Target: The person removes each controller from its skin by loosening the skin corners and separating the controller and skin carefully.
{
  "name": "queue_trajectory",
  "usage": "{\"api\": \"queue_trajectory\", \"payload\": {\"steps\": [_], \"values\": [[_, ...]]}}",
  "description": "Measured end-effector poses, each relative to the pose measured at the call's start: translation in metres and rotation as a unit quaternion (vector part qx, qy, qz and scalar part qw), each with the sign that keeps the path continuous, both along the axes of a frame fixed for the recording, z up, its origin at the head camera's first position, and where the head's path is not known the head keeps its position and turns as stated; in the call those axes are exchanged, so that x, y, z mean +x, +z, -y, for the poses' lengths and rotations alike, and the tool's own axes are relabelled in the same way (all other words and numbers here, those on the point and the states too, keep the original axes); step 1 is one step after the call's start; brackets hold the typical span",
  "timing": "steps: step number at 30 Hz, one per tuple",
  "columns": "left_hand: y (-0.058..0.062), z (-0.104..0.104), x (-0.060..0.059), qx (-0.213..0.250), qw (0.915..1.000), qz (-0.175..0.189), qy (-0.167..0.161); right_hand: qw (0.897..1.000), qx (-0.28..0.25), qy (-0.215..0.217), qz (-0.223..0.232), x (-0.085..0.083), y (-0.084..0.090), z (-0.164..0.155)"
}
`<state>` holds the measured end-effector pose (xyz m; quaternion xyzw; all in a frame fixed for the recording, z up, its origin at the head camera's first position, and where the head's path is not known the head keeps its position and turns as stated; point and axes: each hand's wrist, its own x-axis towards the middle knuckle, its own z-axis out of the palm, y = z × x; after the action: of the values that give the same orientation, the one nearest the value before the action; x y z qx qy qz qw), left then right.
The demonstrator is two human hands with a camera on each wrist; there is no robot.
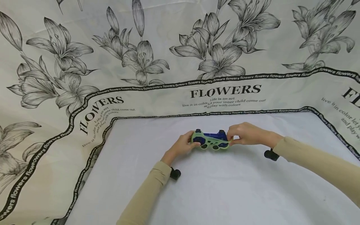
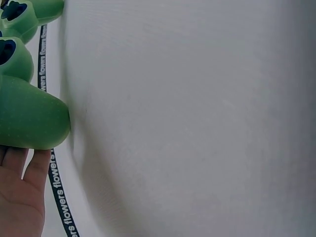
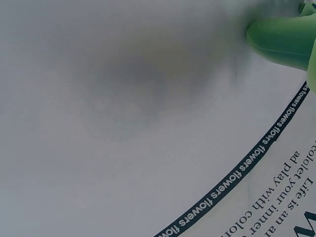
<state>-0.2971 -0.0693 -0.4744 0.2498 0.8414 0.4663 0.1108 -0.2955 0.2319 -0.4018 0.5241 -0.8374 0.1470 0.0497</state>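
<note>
A dark blue game controller point(image 1: 215, 135) sits partly inside a light green, rubbery-looking cover point(image 1: 208, 140), above the far part of the white table. Along its upper right the blue body shows bare, and the cover's edge runs slantwise across the front. My left hand point(image 1: 183, 143) grips the left end, thumb on the front. At the right end, my right hand point(image 1: 246, 133) pinches the cover's edge between thumb and fingers. The left wrist view has a rounded green handle point(image 2: 32, 113) over the left hand's fingers point(image 2: 37, 170). Another green handle point(image 3: 281, 42) enters the right wrist view, where the right hand is hidden.
White cloth point(image 1: 225, 187) covers the table. Behind and to the sides hangs a flower-printed sheet point(image 1: 157, 100) with a black lettered border, meeting the table's far edge just beyond the controller. Black wrist cameras point(image 1: 175, 173) are strapped on both wrists.
</note>
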Motion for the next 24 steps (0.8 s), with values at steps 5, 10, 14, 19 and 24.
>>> {"api": "queue_trajectory", "payload": {"steps": [5,10,14,19,24], "values": [[-0.001,0.002,0.002,-0.002,1.0,0.006,0.001,1.0,-0.025,0.007,-0.014,0.004,-0.011,-0.001],[0.0,0.002,0.002,-0.001,1.0,-0.008,-0.001,0.996,-0.056,0.019,-0.07,0.008,-0.021,0.001],[0.001,0.0,0.002,-0.001,0.9998,-0.018,0.001,0.989,-0.069,0.029,-0.126,0.014,-0.027,0.004],[0.001,-0.001,0.002,-0.003,0.9999,-0.017,0.0,0.984,-0.077,0.032,-0.156,0.021,-0.033,0.005],[0.002,-0.004,0.003,-0.01,0.9996,-0.01,0.025,0.987,-0.076,-0.004,-0.144,0.024,-0.032,0.004]]}}
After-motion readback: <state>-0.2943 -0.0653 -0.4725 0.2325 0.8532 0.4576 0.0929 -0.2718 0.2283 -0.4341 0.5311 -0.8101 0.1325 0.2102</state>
